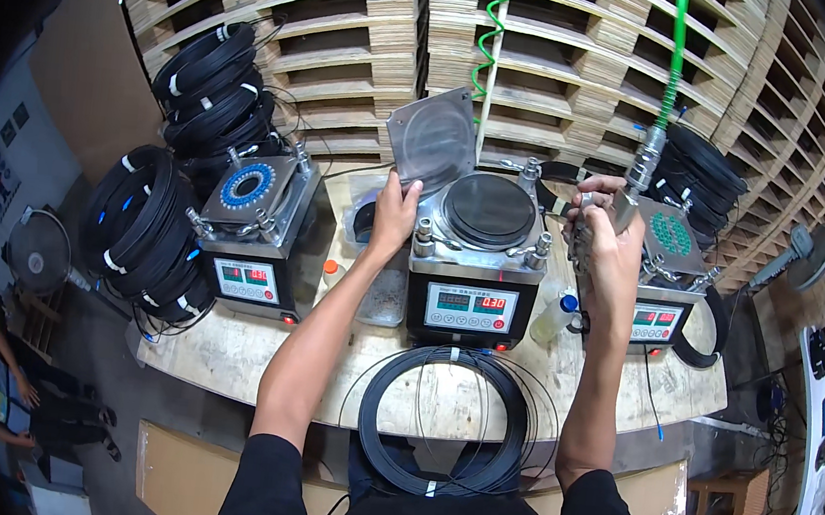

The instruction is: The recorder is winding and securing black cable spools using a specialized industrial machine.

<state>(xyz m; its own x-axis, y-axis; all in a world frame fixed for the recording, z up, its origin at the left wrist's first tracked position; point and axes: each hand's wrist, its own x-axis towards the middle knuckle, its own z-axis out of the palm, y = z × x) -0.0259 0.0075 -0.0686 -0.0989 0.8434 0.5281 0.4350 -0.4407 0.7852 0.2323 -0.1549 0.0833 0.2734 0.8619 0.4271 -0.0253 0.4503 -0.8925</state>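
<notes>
Left grip (395, 213): closed on plate (435, 139), tilted at middle machine's (476, 274) 11 o'clock
Right grip (614, 254): wrapped round metal tool (627, 208), 2 o'clock
Table (222, 350): pale wood, coil (373, 416) at 6
Room: pallets (348, 9) at 12, fans (38, 251) at 9 and 3

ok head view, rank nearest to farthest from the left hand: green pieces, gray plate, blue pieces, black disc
From the left hand:
1. Gray plate, in its grip
2. Black disc, to its right on the middle machine
3. Blue pieces, on the left machine
4. Green pieces, on the right machine
</notes>
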